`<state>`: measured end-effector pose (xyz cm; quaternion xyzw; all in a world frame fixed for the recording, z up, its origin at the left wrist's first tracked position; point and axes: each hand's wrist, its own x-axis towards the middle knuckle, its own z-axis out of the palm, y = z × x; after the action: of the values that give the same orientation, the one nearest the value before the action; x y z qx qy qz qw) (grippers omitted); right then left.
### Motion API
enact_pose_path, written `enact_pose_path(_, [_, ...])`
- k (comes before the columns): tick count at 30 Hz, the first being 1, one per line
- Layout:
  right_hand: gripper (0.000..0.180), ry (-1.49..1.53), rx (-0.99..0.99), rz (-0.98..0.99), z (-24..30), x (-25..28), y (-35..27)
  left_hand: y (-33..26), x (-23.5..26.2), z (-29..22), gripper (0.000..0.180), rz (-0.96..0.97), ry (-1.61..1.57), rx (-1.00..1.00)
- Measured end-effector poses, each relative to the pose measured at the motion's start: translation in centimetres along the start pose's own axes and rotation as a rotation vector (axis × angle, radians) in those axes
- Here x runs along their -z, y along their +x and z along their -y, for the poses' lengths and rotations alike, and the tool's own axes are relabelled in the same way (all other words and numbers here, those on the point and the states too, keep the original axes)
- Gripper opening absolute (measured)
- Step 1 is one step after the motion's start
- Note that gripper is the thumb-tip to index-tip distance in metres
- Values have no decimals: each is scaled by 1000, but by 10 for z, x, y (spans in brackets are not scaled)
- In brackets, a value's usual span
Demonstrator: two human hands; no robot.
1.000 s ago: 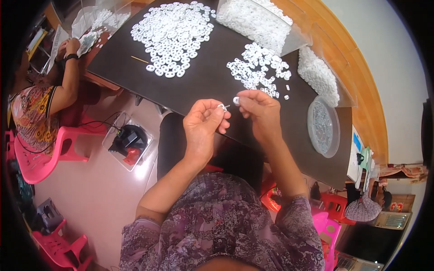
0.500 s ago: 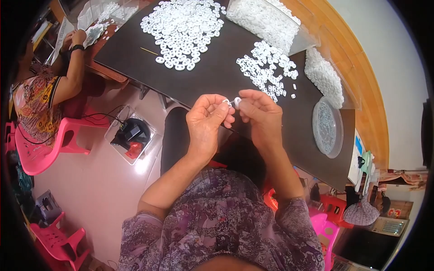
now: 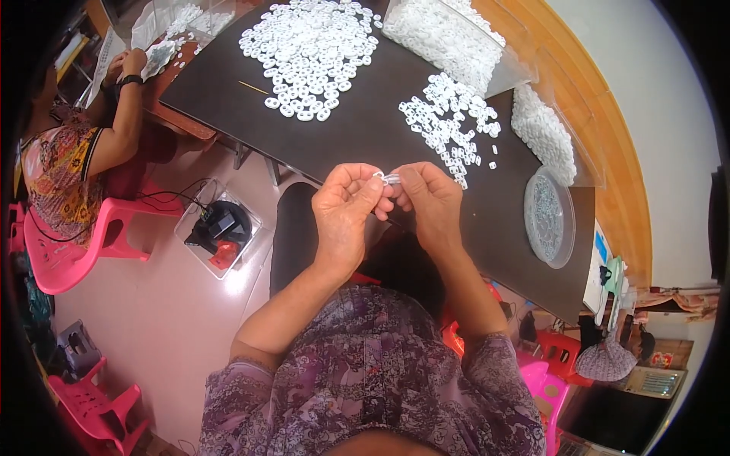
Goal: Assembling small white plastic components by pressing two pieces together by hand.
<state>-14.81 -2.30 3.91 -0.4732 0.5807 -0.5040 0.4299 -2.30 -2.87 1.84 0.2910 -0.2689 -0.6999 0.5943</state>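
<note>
Over the near edge of the dark table (image 3: 357,137), my two hands meet at the fingertips. My left hand (image 3: 341,216) is closed, pinching a small white plastic piece (image 3: 378,175) between thumb and fingers. Against it my right hand (image 3: 435,207) pinches a white oval plastic ring (image 3: 392,178), partly covered by the thumb. The pieces appear to touch; how they join is too small to tell. Beyond my hands lies a large heap of white oval two-holed pieces (image 3: 312,49). A looser pile of smaller white pieces (image 3: 449,121) lies to the right.
Two clear bins of white pieces (image 3: 445,42) (image 3: 541,133) stand along the far right. A round clear dish (image 3: 549,216) holds tiny greyish bits. A thin yellow stick (image 3: 253,87) lies left of the heap. At the left another person (image 3: 65,175) sits on a pink chair (image 3: 68,243).
My right hand has moved left, closing the gap to my left hand. The white ring in it has turned and now sits against the left hand's piece.
</note>
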Motion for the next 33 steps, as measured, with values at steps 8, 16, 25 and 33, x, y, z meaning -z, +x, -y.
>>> enact_pose_path(8, [19,-57,-51,88,6,5,6,4,8,-2,9,-70,40,-56])
enact_pose_path(16, [17,-24,-110,122,5,1,9,8,10,2,10,-102,16,-94])
enact_pose_path(25, [12,138,-147,161,0,3,12,10,13,2,8,-86,-13,-98])
enact_pose_path(33, [19,39,-36,92,1,-3,3,10,15,0,7,-90,-18,-91])
